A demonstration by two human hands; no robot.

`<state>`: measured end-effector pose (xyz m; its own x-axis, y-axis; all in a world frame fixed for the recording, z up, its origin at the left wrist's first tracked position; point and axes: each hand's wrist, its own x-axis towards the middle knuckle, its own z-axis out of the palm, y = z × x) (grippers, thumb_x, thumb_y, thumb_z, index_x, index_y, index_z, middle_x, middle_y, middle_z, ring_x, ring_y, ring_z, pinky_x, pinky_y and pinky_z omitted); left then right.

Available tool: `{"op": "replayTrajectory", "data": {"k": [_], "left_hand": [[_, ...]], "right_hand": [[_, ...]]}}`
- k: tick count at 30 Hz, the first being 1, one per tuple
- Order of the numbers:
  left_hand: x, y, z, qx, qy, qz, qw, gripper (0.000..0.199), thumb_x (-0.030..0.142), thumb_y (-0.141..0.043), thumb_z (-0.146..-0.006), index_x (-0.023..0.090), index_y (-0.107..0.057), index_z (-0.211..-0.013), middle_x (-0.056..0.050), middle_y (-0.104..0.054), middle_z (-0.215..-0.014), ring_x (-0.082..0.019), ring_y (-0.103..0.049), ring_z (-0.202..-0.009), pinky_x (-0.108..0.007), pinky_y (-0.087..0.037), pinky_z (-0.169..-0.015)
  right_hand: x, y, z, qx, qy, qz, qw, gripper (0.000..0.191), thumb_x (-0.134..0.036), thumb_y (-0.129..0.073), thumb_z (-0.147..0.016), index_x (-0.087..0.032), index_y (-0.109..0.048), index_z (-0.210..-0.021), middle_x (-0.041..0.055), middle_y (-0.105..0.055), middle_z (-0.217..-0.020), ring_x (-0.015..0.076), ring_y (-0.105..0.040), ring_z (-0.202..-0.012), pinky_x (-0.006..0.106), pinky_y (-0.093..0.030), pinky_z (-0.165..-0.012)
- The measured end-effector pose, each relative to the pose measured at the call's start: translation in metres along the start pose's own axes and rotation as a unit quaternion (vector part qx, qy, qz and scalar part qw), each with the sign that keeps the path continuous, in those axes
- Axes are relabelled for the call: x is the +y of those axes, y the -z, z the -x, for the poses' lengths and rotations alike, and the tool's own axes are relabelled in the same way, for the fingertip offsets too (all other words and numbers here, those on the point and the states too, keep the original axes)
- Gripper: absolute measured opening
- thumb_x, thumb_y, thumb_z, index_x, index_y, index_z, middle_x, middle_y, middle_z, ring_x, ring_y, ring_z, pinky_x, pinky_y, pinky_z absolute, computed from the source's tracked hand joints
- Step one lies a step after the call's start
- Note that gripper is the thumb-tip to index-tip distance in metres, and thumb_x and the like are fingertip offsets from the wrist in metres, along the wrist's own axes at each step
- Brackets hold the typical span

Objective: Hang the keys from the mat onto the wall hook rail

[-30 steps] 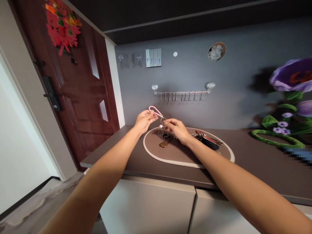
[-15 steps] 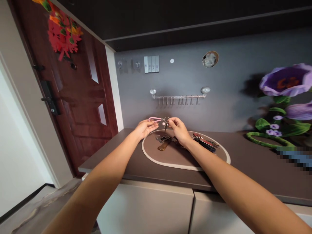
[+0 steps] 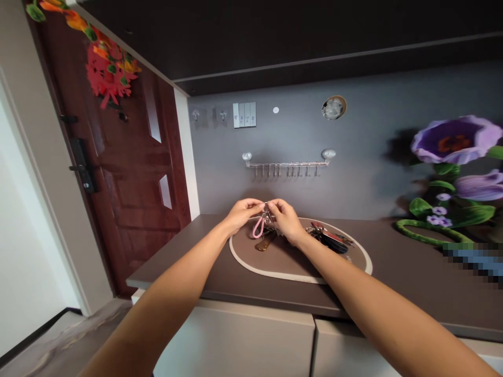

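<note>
My left hand (image 3: 245, 213) and my right hand (image 3: 286, 217) meet above an oval mat, both pinching a small metal key ring (image 3: 266, 205) between their fingertips. From the ring hangs a pink loop strap (image 3: 258, 228), with small metal pieces beside it. Below the hands on the brown oval mat (image 3: 283, 264) with a pale rim lies a brown key fob (image 3: 264, 243). To the right of my right hand is a bunch of keys with red and black holders (image 3: 330, 240), partly hidden by my right wrist.
A clear rail with hooks (image 3: 288, 165) is fixed on the grey wall behind. Purple flowers (image 3: 451, 141) with a green looped stem stand at the right. A dark shelf (image 3: 298, 36) overhangs the counter (image 3: 168, 256); a red-brown door (image 3: 129, 183) is at the left.
My left hand has let go of the pink strap and moved right to the ring, close to my right hand. The strap now hangs down. The view has tilted slightly upward.
</note>
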<state>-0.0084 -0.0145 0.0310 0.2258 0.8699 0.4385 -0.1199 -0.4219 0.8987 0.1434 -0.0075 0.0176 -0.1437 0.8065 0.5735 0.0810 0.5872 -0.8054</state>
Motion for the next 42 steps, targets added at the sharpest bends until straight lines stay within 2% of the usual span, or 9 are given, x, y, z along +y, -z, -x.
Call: {"op": "replayTrajectory", "data": {"k": [5, 9, 15, 20, 23, 26, 32, 35, 42], "left_hand": [[-0.004, -0.001, -0.001, 0.030, -0.025, -0.032, 0.999, 0.024, 0.032, -0.070, -0.060, 0.012, -0.062, -0.071, -0.002, -0.061, -0.068, -0.010, -0.054, -0.062, -0.024, -0.042, -0.064], [-0.004, -0.002, -0.002, 0.069, -0.001, 0.028, 0.997, 0.026, 0.032, -0.071, -0.057, 0.012, -0.060, -0.069, -0.001, -0.058, -0.061, -0.009, -0.052, -0.055, -0.023, -0.041, -0.056], [0.000, -0.004, -0.002, 0.114, 0.017, 0.077, 0.990, 0.029, 0.031, -0.073, -0.053, 0.012, -0.058, -0.070, 0.002, -0.054, -0.054, -0.008, -0.048, -0.047, -0.022, -0.039, -0.049], [-0.001, -0.003, -0.004, 0.121, -0.010, 0.089, 0.989, 0.028, 0.032, -0.072, -0.055, 0.012, -0.059, -0.070, 0.000, -0.058, -0.059, -0.009, -0.052, -0.050, -0.023, -0.042, -0.052], [0.000, -0.001, -0.006, 0.128, -0.033, 0.096, 0.987, 0.028, 0.033, -0.071, -0.058, 0.012, -0.060, -0.074, -0.001, -0.060, -0.064, -0.009, -0.054, -0.055, -0.023, -0.044, -0.057], [0.000, 0.004, -0.009, 0.166, -0.028, 0.097, 0.981, 0.029, 0.035, -0.066, -0.064, 0.013, -0.059, -0.081, -0.002, -0.061, -0.071, -0.009, -0.055, -0.058, -0.022, -0.043, -0.058], [-0.001, 0.016, -0.013, 0.276, 0.076, 0.093, 0.954, 0.022, 0.036, -0.052, -0.077, 0.015, -0.052, -0.081, -0.004, -0.060, -0.080, -0.008, -0.056, -0.061, -0.021, -0.044, -0.059], [0.000, 0.017, -0.013, 0.313, 0.115, 0.089, 0.938, 0.017, 0.033, -0.048, -0.080, 0.016, -0.048, -0.080, -0.005, -0.058, -0.082, -0.008, -0.057, -0.061, -0.021, -0.044, -0.058], [0.004, 0.014, -0.011, 0.308, 0.135, 0.090, 0.937, 0.016, 0.028, -0.041, -0.084, 0.015, -0.048, -0.078, -0.006, -0.058, -0.086, -0.007, -0.056, -0.057, -0.022, -0.044, -0.057]], "right_hand": [[-0.003, -0.003, 0.005, -0.013, -0.019, -0.034, 0.999, 0.029, -0.047, -0.052, -0.072, -0.018, -0.050, -0.079, -0.0028, -0.051, -0.064, 0.0087, -0.046, -0.054, 0.022, -0.039, -0.052], [-0.007, -0.007, 0.008, -0.017, -0.023, -0.065, 0.998, 0.030, -0.045, -0.058, -0.068, -0.017, -0.051, -0.079, -0.0043, -0.049, -0.060, 0.0071, -0.043, -0.051, 0.021, -0.038, -0.051], [-0.008, -0.021, 0.010, 0.001, -0.058, -0.140, 0.988, 0.034, -0.046, -0.062, -0.064, -0.016, -0.053, -0.079, 0.0014, -0.057, -0.072, 0.0092, -0.049, -0.057, 0.024, -0.042, -0.055], [-0.012, -0.023, 0.004, 0.026, -0.042, -0.100, 0.994, 0.032, -0.046, -0.060, -0.066, -0.016, -0.054, -0.075, -0.0037, -0.049, -0.057, 0.0061, -0.039, -0.047, 0.020, -0.034, -0.048], [-0.019, -0.025, -0.006, 0.041, -0.030, -0.084, 0.995, 0.032, -0.046, -0.062, -0.063, -0.016, -0.054, -0.071, -0.0035, -0.050, -0.057, 0.0071, -0.042, -0.050, 0.021, -0.036, -0.051], [-0.024, -0.031, -0.023, 0.056, -0.044, -0.111, 0.991, 0.030, -0.044, -0.061, -0.064, -0.017, -0.052, -0.070, -0.0022, -0.053, -0.061, 0.0086, -0.048, -0.054, 0.023, -0.042, -0.055], [-0.026, -0.043, -0.066, 0.107, -0.077, -0.162, 0.978, 0.010, -0.026, -0.052, -0.076, -0.017, -0.049, -0.070, -0.0003, -0.057, -0.063, 0.0096, -0.055, -0.058, 0.026, -0.050, -0.061], [-0.026, -0.047, -0.084, 0.144, -0.100, -0.180, 0.968, 0.009, -0.018, -0.048, -0.078, -0.017, -0.049, -0.069, -0.0009, -0.056, -0.060, 0.0078, -0.055, -0.055, 0.023, -0.051, -0.058], [-0.023, -0.056, -0.112, 0.218, -0.142, -0.203, 0.944, 0.016, -0.014, -0.046, -0.080, -0.015, -0.049, -0.065, -0.0013, -0.054, -0.056, 0.0049, -0.053, -0.048, 0.019, -0.051, -0.050]]}}
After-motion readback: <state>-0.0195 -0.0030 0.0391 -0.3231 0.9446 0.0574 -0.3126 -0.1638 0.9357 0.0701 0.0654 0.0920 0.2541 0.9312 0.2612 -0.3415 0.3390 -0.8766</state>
